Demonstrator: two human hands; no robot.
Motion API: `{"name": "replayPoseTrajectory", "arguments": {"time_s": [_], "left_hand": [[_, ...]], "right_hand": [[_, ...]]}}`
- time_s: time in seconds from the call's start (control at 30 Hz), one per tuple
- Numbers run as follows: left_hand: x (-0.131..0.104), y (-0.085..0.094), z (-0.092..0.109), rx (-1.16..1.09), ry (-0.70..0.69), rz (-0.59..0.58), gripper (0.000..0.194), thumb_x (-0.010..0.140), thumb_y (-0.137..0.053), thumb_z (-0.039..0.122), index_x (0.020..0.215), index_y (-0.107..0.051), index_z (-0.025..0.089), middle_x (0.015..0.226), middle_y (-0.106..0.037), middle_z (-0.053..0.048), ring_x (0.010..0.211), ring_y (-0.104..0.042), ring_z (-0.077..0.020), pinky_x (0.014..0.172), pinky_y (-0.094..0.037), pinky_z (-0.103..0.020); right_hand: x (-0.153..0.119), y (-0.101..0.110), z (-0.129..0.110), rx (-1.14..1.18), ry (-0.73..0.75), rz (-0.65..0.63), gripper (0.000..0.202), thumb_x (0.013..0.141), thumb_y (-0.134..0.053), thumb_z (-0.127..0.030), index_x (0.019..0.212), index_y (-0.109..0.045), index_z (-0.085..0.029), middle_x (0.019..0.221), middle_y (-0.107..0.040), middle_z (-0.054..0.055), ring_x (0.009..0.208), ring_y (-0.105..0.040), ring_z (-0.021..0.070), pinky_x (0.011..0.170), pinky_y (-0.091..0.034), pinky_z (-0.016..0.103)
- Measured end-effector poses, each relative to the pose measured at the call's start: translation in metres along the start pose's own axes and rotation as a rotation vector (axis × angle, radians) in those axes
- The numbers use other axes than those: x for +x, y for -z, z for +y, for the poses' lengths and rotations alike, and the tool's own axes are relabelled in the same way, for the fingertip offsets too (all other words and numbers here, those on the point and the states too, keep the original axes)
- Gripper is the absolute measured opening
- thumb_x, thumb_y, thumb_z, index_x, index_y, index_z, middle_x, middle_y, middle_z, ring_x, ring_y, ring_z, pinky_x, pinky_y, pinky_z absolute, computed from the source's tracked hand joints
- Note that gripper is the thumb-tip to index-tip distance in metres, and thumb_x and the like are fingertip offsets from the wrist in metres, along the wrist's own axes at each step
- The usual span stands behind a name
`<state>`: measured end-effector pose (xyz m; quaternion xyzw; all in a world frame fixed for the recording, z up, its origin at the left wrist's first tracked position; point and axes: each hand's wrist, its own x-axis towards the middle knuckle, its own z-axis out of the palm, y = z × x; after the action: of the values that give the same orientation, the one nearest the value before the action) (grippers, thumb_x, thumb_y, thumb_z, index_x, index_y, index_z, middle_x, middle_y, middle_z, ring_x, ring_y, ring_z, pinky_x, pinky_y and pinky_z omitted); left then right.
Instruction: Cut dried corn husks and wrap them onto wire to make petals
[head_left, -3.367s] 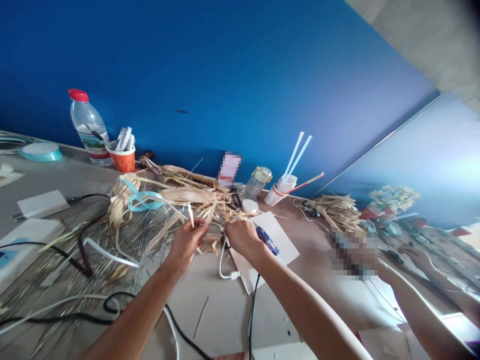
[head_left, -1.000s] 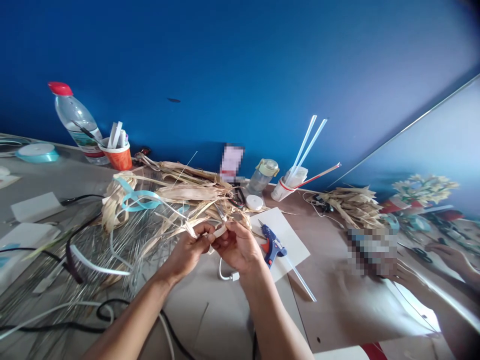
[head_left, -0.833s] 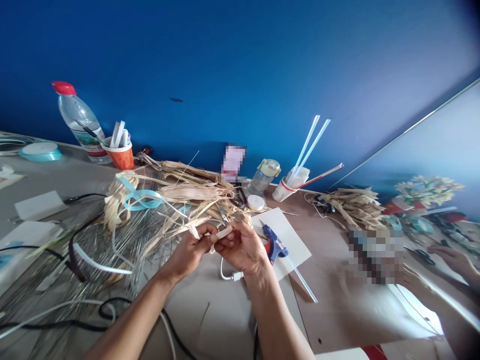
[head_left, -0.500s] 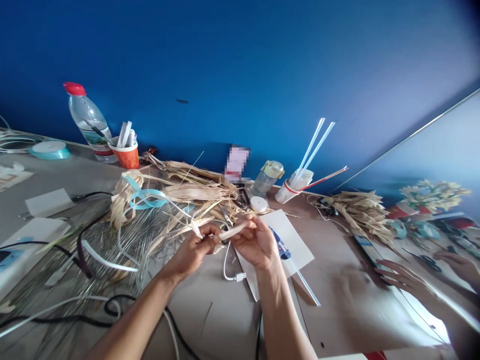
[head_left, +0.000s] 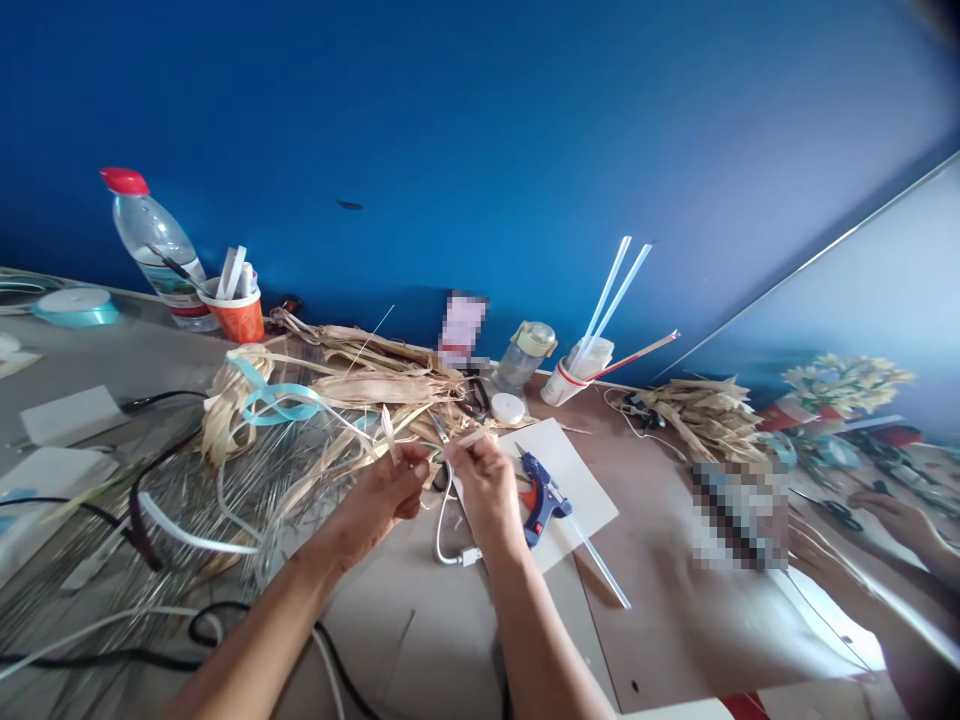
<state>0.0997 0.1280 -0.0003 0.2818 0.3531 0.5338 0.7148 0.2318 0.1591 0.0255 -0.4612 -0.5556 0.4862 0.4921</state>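
Observation:
Over the table, my left hand [head_left: 394, 490] is closed in a pinch, and a small pointed piece of pale dried husk [head_left: 388, 428] rises from its fingertips. Just to its right, my right hand [head_left: 486, 485] pinches a narrow strip of dried husk [head_left: 471, 439]. A small gap separates the two hands. Beside my right hand, a blue glue gun [head_left: 547, 500] with a clear glue stick lies on a white sheet [head_left: 581, 490]. Scissors [head_left: 439, 428] lie partly hidden behind the hands, among loose dried husks [head_left: 386, 388].
Thin wires [head_left: 187, 510], cables and a light-blue ribbon [head_left: 281, 405] cover the left side. Along the wall stand a red-capped bottle [head_left: 161, 245], an orange cup [head_left: 236, 318], a clear jar [head_left: 521, 362] and a white cup [head_left: 564, 385]. Another person's hands [head_left: 892, 515] are at right.
My hands have drawn apart, and my right hand has turned and closed in around its strip. More of the glue gun shows. The whole view has shifted slightly.

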Motion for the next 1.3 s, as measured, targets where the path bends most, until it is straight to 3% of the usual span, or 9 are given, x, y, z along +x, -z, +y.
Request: {"name": "replayPoseTrajectory", "arguments": {"time_s": [0.13, 0.37, 0.6, 0.67, 0.8, 0.97, 1.03, 1.17, 1.3], "left_hand": [[-0.009, -0.006, 0.008, -0.188, -0.012, -0.063, 0.023, 0.073, -0.07, 0.03, 0.094, -0.064, 0.02, 0.082, -0.052, 0.001, 0.052, -0.037, -0.0041, 0.053, -0.034, -0.022], [-0.006, 0.005, 0.005, -0.114, -0.001, -0.107, 0.028, 0.075, -0.069, 0.024, 0.101, -0.07, 0.013, 0.071, -0.047, -0.001, 0.06, -0.038, -0.0078, 0.058, -0.034, -0.023], [-0.005, 0.015, -0.001, -0.068, 0.223, -0.271, 0.016, 0.076, -0.069, 0.023, 0.09, -0.071, 0.014, 0.069, -0.048, 0.0, 0.052, -0.035, -0.004, 0.052, -0.028, -0.021], [-0.006, 0.014, -0.002, -0.062, 0.25, -0.304, 0.012, 0.076, -0.069, 0.023, 0.083, -0.07, 0.013, 0.062, -0.045, 0.002, 0.05, -0.035, -0.0044, 0.051, -0.029, -0.021], [-0.008, 0.008, -0.001, -0.037, 0.209, -0.314, 0.013, 0.078, -0.067, 0.024, 0.085, -0.069, 0.013, 0.065, -0.051, 0.0, 0.052, -0.043, -0.0062, 0.053, -0.036, -0.022], [-0.006, 0.003, 0.004, -0.039, 0.169, -0.31, 0.034, 0.083, -0.06, 0.035, 0.115, -0.06, 0.023, 0.105, -0.06, -0.01, 0.081, -0.062, -0.0205, 0.073, -0.047, -0.037], [-0.004, 0.004, 0.005, -0.005, 0.164, -0.24, 0.035, 0.082, -0.061, 0.04, 0.113, -0.061, 0.023, 0.103, -0.063, -0.01, 0.088, -0.062, -0.0233, 0.076, -0.047, -0.039], [0.001, 0.009, 0.002, 0.137, 0.074, -0.033, 0.032, 0.071, -0.073, 0.041, 0.09, -0.068, 0.017, 0.08, -0.065, -0.005, 0.07, -0.057, -0.0137, 0.067, -0.043, -0.027], [0.004, 0.012, -0.001, 0.226, 0.05, -0.037, 0.029, 0.066, -0.076, 0.039, 0.082, -0.069, 0.016, 0.071, -0.062, -0.001, 0.058, -0.046, -0.0082, 0.057, -0.035, -0.022]], "right_hand": [[0.01, 0.007, 0.01, 0.31, 0.011, 0.096, 0.018, 0.076, -0.064, -0.033, 0.069, -0.058, -0.018, 0.058, -0.048, -0.005, 0.053, -0.037, 0.009, 0.056, -0.031, 0.023], [0.006, 0.006, 0.008, 0.359, 0.004, -0.016, 0.014, 0.076, -0.067, -0.032, 0.073, -0.063, -0.018, 0.063, -0.053, -0.003, 0.058, -0.042, 0.0102, 0.059, -0.035, 0.023], [-0.001, 0.015, -0.009, 0.325, -0.125, -0.392, 0.013, 0.07, -0.073, -0.032, 0.07, -0.071, -0.019, 0.094, -0.064, 0.005, 0.065, -0.053, 0.0134, 0.06, -0.044, 0.026], [-0.001, 0.013, -0.009, 0.321, -0.168, -0.425, 0.015, 0.069, -0.074, -0.033, 0.073, -0.073, -0.018, 0.088, -0.065, 0.004, 0.06, -0.052, 0.0119, 0.054, -0.041, 0.024], [0.0, 0.008, -0.003, 0.311, -0.221, -0.387, 0.019, 0.071, -0.072, -0.034, 0.075, -0.072, -0.016, 0.056, -0.059, -0.001, 0.045, -0.046, 0.0097, 0.045, -0.035, 0.023], [0.006, 0.01, -0.001, 0.242, -0.132, -0.198, 0.013, 0.07, -0.071, -0.03, 0.069, -0.072, -0.017, 0.06, -0.064, 0.001, 0.053, -0.054, 0.0127, 0.051, -0.04, 0.024], [0.007, 0.011, -0.001, 0.22, -0.088, -0.166, 0.013, 0.071, -0.07, -0.029, 0.066, -0.072, -0.017, 0.064, -0.066, 0.002, 0.06, -0.057, 0.0144, 0.061, -0.044, 0.026], [0.008, 0.012, 0.002, 0.181, -0.062, -0.184, 0.015, 0.071, -0.069, -0.031, 0.069, -0.073, -0.017, 0.064, -0.067, 0.002, 0.063, -0.059, 0.0166, 0.065, -0.045, 0.029], [0.005, 0.009, 0.006, 0.157, -0.082, -0.188, 0.016, 0.073, -0.068, -0.032, 0.073, -0.073, -0.017, 0.063, -0.066, 0.003, 0.06, -0.058, 0.0162, 0.061, -0.044, 0.028]]}}
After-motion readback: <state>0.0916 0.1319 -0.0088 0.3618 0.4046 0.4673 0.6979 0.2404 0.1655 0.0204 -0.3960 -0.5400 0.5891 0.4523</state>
